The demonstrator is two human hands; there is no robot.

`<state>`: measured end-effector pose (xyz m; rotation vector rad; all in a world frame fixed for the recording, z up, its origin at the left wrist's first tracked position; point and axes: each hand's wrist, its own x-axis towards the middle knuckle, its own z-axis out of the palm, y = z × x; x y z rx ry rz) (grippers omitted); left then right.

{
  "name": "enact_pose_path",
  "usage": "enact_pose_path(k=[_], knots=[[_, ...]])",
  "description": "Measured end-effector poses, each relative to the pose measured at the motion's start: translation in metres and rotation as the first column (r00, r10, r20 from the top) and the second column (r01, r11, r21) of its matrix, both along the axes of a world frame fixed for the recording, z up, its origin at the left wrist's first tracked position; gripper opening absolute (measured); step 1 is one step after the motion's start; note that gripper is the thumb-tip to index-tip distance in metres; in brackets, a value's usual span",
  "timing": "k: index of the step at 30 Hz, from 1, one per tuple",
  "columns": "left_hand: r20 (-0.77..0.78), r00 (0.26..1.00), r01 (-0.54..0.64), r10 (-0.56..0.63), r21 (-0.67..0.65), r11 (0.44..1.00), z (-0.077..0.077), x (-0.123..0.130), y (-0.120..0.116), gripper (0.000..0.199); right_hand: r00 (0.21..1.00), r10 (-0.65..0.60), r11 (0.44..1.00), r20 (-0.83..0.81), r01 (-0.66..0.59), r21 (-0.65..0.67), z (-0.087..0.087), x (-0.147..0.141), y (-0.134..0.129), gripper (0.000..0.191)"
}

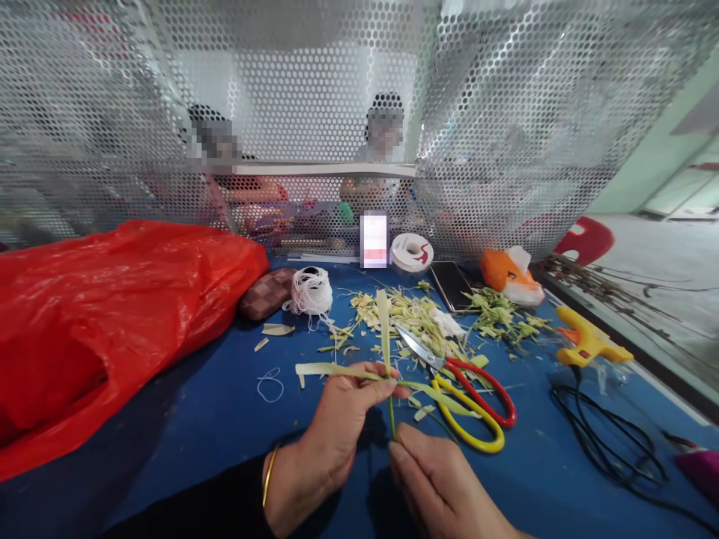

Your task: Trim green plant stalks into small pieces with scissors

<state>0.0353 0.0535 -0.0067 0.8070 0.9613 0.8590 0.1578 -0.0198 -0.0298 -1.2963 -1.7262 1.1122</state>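
Note:
My left hand [342,415] pinches pale green leaf strips [385,322] where they cross a thin green stem [392,415]. One strip stands upright, one points left and another reaches right over the scissors. Lower down, the closed fingers of my right hand [438,479] grip the stem's bottom end. Just right of my hands lie scissors [481,382] with one red and one yellow handle, blades pointing up-left. Beyond them spreads a heap of cut leaf scraps [413,314].
A red plastic bag [123,299] fills the left side. White string [311,292], a checkered pouch [267,293], a ribbon spool [412,252], a phone [451,286] and a tissue pack [505,275] stand farther back. At right, a yellow glue gun [595,340] trails a black cord. Perforated metal sheeting [320,90] rises behind.

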Motion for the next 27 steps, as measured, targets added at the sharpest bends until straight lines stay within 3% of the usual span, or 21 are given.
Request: enact_pose_path(k=[3, 6, 8, 14, 18, 21, 27], knots=[[0.038, 0.999, -0.005, 0.005, 0.002, 1.000, 0.000, -0.001, 0.004, 0.015, 0.986, -0.082, 0.988, -0.143, 0.061, -0.145, -0.006, -0.003, 0.000, 0.046], [0.070, 0.997, -0.025, 0.025, 0.005, 1.000, 0.003, -0.002, 0.009, 0.021, 0.947, -0.160, 0.941, -0.280, 0.060, -0.333, -0.012, -0.005, -0.001, 0.046], [0.067, 0.997, -0.040, 0.039, 0.012, 0.999, 0.005, -0.004, 0.011, 0.023, 0.945, -0.166, 0.932, -0.281, 0.058, -0.358, -0.014, -0.005, -0.001, 0.045], [0.082, 0.981, -0.179, 0.178, 0.009, 0.984, 0.010, -0.007, 0.018, 0.023, 0.989, -0.149, 0.973, -0.002, 0.146, -0.180, -0.006, 0.004, 0.000, 0.037], [0.110, 0.975, -0.197, 0.195, 0.004, 0.980, 0.011, -0.009, 0.021, 0.019, 0.976, -0.052, 0.999, 0.210, 0.049, 0.017, -0.002, 0.010, 0.002, 0.037], [0.099, 0.980, -0.173, 0.175, -0.024, 0.985, 0.010, -0.009, 0.021, 0.018, 0.964, 0.005, 0.998, 0.266, -0.022, 0.061, -0.002, 0.010, 0.001, 0.035], [0.115, 0.978, -0.178, 0.175, 0.012, 0.984, 0.011, -0.010, 0.021, 0.022, 0.917, -0.142, 0.985, 0.372, 0.094, 0.145, -0.002, 0.010, 0.002, 0.034]])
